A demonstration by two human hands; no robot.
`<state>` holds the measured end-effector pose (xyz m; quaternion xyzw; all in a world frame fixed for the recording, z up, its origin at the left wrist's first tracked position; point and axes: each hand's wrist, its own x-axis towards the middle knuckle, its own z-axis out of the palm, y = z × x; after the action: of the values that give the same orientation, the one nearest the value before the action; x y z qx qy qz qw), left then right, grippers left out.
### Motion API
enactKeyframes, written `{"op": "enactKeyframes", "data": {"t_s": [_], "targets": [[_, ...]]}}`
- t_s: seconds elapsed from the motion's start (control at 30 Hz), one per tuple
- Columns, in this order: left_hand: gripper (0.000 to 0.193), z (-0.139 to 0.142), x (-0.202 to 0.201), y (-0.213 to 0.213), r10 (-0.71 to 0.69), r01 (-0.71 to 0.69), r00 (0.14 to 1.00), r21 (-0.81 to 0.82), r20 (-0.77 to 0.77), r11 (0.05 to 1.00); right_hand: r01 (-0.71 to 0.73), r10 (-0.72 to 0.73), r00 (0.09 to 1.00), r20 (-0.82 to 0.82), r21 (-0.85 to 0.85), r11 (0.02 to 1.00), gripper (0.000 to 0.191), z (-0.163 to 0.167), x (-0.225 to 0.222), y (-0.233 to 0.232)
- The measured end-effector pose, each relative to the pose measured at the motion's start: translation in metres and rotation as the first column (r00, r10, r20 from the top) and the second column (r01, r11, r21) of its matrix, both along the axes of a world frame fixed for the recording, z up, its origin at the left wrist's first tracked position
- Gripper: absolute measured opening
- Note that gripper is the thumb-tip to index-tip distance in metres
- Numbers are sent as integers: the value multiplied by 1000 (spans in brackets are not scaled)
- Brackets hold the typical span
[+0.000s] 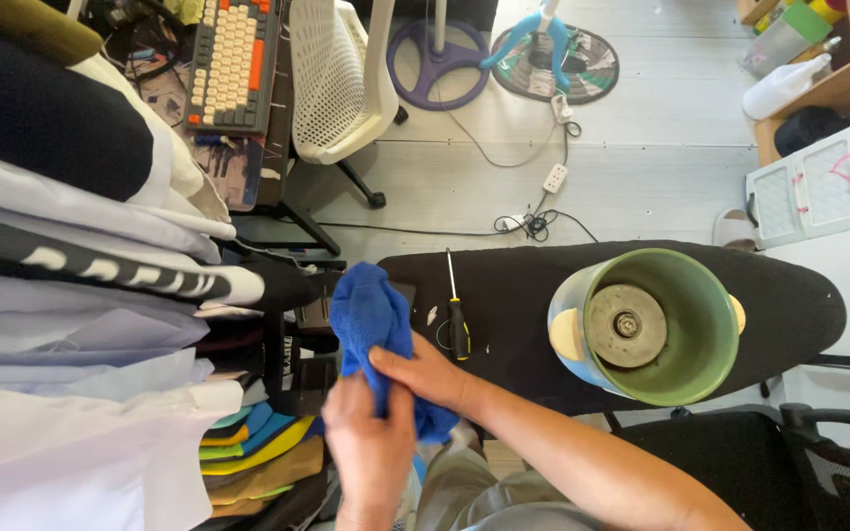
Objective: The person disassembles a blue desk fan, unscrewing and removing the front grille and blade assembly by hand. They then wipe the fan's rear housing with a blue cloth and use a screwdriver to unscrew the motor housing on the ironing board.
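Both hands closed on blue cloth (left hand, right hand).

A black padded board with a rounded right end spans the middle of the view and serves as the desk. On it lie a screwdriver with a black and yellow handle, its shaft pointing away, a few small white bits beside it, and toward the right a green pot-like vessel with pale side knobs and a metal disc in its bottom. The blue cloth overlaps the board's left end.
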<state>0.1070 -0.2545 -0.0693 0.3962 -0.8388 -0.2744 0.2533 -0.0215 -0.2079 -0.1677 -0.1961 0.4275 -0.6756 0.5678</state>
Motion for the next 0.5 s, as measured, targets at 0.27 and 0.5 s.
{"op": "enactKeyframes", "data": {"t_s": [0.27,0.5], "targets": [[67,26,-7,-12,-168,270,952,444,-257,854,179,-268,838,476,226,958,68,15,-54,25],[73,-6,-68,24,-175,179,981,-54,83,982,295,-305,952,21,193,936,55,54,-49,35]]}}
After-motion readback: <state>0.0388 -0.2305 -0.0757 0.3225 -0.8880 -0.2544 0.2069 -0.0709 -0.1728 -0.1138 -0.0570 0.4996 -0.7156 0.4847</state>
